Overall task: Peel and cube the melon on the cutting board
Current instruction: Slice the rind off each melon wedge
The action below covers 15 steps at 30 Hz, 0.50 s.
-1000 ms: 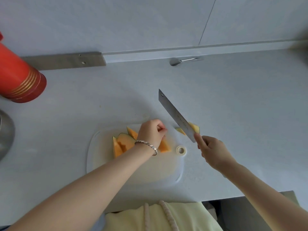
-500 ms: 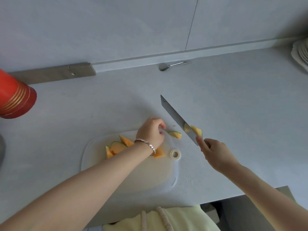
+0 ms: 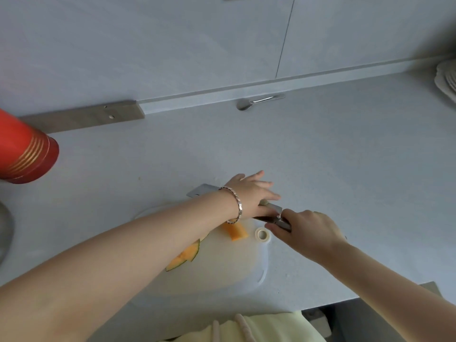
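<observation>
A white cutting board [image 3: 222, 267] lies on the grey counter in front of me. On it are an orange melon piece [image 3: 235, 232] and a melon wedge with green rind [image 3: 183, 256], partly hidden by my left forearm. My right hand [image 3: 306, 230] grips the handle of a cleaver [image 3: 201, 190], whose blade lies nearly flat across the board's far edge. My left hand [image 3: 249, 193] rests with straight fingers on top of the blade, covering its middle. What lies under the blade is hidden.
A red cylindrical container [image 3: 22, 149] stands at the far left. A metal spoon [image 3: 259, 101] lies by the back wall. Stacked white plates [image 3: 446, 80] show at the right edge. The counter's front edge runs just below the board.
The cleaver has come down from a raised tilt to lie flat over the board's far edge. My left hand has let go of the melon and moved onto the blade with fingers straight.
</observation>
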Available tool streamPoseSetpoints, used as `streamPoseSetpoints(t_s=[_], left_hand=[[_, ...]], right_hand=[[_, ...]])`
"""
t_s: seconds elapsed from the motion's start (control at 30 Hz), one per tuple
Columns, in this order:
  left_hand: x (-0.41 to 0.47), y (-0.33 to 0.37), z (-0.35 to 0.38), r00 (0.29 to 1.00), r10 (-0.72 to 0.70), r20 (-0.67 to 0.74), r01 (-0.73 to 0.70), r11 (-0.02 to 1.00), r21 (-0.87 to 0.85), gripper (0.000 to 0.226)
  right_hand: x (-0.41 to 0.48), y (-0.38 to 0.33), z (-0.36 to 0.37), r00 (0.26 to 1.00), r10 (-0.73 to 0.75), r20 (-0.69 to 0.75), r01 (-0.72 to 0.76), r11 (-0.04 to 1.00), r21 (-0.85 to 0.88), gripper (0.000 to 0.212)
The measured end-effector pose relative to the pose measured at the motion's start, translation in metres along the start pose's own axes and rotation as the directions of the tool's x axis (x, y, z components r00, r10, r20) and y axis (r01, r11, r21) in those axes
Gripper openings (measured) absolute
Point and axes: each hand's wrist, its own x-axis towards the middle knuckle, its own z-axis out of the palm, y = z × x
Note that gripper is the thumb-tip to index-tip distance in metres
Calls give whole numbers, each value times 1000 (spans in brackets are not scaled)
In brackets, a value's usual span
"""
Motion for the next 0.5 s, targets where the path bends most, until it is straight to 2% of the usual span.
streamPoseSetpoints(t_s=[0.1,0.23,0.4,0.47,0.5], left_hand=[[11,-6,8,992,-54,118,50,998,39,53],[23,-17,11,983,-136,120,131,990,48,52],[26,-27,5,974,-226,-29,226,974,1,42],[18,-26,-7,956,-233,-179,225,972,-63,37],[10,-24,-13,922,-253,-292,208,962,-178,34]], right_hand=[[-2,2,2,999,-16,38,18,999,-44,47],[-10,7,6,999,-30,26,31,999,-44,44],[-26,16,2,1000,-6,-5,5,995,-98,43],[-31,17,1,996,83,-10,-83,997,-4,44],[-32,17,1,990,140,5,-140,985,99,45]])
